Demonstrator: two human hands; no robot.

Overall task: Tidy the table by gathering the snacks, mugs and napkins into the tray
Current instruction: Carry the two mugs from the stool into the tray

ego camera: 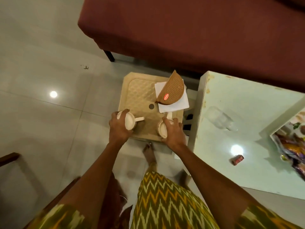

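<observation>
Two white mugs stand on a beige plastic stool [140, 96]. My left hand [119, 128] grips the left mug [129, 121] over its rim, its handle pointing right. My right hand [173, 131] wraps the right mug [162, 130], whose handle points away from me. At the stool's far right corner a brown half-round napkin holder [173, 90] rests on white napkins [175, 103]. A tray [287, 123] holding snack packets [290, 146] sits at the right edge on the pale table [231, 100]. A small red wrapped snack [237, 159] lies on the table.
A maroon sofa [189, 30] runs along the far side behind the stool and table. A wooden chair arm [9, 157] shows at the lower left. My bare foot [149, 153] stands on the tiled floor just before the stool.
</observation>
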